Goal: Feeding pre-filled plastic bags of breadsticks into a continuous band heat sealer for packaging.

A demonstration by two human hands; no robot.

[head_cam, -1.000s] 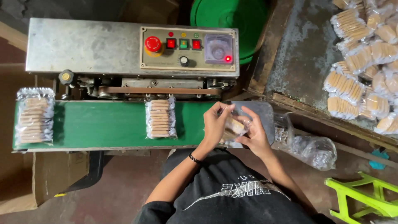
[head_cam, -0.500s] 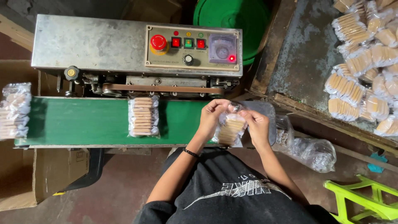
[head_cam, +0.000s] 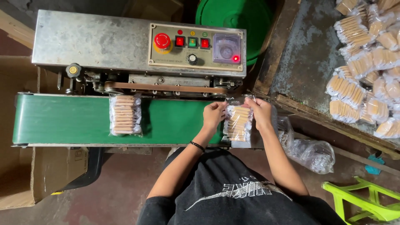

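clear bag of biscuits point(head_cam: 237, 123) | holding pale tan flat biscuits stacked in a row | lying flat at the right end of the green conveyor belt point(head_cam: 62, 118), its open top edge pointing toward the sealing machine | being pinched at both upper corners, sides touching the fingers

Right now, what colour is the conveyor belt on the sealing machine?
Green. The conveyor belt shows plainly in the head view, with a clear packet of biscuits lying on it.
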